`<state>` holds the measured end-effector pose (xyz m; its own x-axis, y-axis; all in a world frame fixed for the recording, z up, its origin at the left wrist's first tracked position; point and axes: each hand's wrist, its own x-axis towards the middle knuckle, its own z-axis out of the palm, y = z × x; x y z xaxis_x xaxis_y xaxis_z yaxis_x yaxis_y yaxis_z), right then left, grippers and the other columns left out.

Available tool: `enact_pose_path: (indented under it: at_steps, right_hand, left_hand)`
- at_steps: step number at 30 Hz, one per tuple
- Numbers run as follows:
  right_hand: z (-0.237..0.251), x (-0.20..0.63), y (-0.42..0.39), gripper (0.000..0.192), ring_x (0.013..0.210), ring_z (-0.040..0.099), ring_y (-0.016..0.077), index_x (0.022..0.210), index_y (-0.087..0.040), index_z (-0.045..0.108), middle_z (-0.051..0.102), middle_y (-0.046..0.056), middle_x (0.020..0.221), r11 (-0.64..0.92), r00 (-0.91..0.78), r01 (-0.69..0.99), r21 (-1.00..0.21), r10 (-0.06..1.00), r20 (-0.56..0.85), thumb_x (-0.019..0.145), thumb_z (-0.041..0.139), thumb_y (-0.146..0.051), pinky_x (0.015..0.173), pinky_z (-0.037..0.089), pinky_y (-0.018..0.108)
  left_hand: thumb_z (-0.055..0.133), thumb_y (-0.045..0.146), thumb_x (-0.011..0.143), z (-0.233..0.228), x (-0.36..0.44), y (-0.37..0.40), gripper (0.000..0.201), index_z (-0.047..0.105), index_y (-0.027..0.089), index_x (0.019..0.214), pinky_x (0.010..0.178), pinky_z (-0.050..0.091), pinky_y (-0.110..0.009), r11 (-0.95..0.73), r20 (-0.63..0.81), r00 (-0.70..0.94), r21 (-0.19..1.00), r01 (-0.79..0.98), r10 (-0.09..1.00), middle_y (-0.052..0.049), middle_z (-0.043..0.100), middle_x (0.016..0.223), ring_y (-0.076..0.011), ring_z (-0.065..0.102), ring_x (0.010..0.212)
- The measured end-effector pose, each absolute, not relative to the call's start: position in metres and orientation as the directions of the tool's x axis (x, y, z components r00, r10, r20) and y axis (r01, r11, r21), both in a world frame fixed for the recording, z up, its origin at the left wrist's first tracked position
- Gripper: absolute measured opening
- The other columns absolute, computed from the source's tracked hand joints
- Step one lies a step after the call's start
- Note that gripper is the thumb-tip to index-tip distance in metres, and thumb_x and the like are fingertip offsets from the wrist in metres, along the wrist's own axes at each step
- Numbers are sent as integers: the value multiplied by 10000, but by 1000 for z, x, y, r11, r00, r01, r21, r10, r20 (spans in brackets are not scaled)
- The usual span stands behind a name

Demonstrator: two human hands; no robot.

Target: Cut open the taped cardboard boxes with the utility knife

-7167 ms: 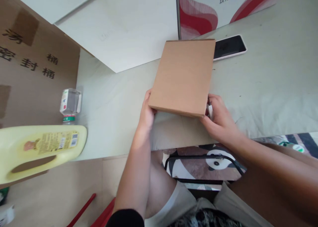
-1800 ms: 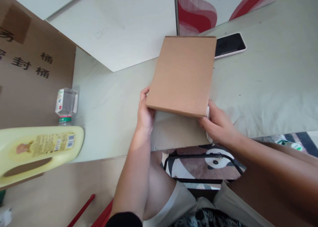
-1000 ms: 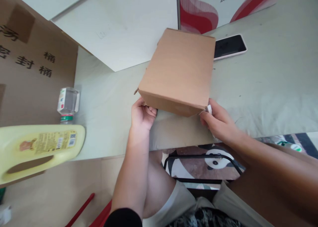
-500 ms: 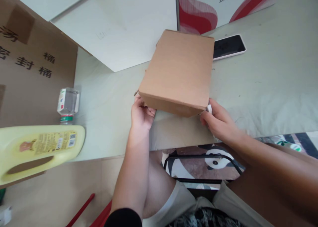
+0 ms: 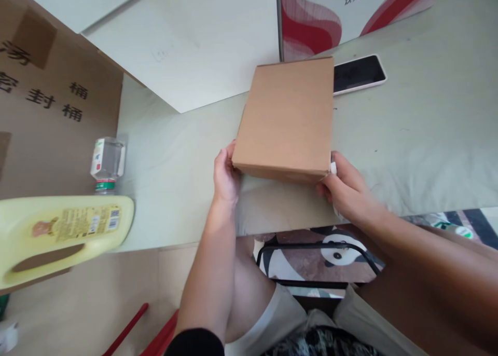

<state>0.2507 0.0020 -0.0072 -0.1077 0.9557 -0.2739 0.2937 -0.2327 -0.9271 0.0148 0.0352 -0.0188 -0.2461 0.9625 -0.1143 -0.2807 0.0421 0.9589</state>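
A plain brown cardboard box is between my two hands over the pale cloth-covered surface. My left hand grips its near left corner, with some fingers hidden behind the side. At the near right corner, my right hand is closed on the box, and a small white item pokes out by the thumb; what it is I cannot make out. The underside of the box is hidden. Just beyond its far right edge lies a phone with a dark screen, partly covered by the box.
A white carton and a red-and-white carton stand at the back. To the left are a large printed cardboard box, a clear bottle with a green cap and a yellow jug. The cloth surface ends near my knees.
The box has turned and straightened, its near left corner shifting right and its far edge coming nearer. My left hand has moved up along its left side; my right hand shifted slightly right.
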Motion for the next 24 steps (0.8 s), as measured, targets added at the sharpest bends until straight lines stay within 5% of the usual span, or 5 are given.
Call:
enact_pose_path:
  at_steps: [7, 16, 24]
  right_hand:
    - [-6, 249, 3, 70, 600, 535, 206, 823, -275, 431, 524, -30, 564, -233, -109, 329, -915, 953, -282, 830, 480, -325, 609, 406, 373]
    - [-11, 248, 3, 110, 746, 556, 234, 787, -266, 430, 560, 7, 691, -109, -150, 395, -912, 972, -181, 793, 501, -349, 679, 407, 384]
    - [-11, 246, 1, 84, 721, 552, 234, 786, -265, 430, 580, 10, 707, -95, -172, 416, -904, 968, -181, 785, 490, -323, 686, 406, 393]
  left_hand:
    - [590, 639, 803, -2, 14, 31, 436, 684, 223, 897, 943, 549, -371, 8, -146, -336, 925, -379, 930, -88, 750, 1043, -312, 653, 1220]
    - [671, 560, 783, -4, 28, 31, 494, 703, 248, 1165, 1171, 433, -452, -8, -89, -284, 946, -323, 955, -71, 684, 1362, -340, 466, 1465]
    - [804, 520, 709, -20, 11, 21, 541, 702, 238, 1159, 1267, 304, -457, 81, -144, -277, 970, -228, 950, -96, 665, 1401, -336, 429, 1493]
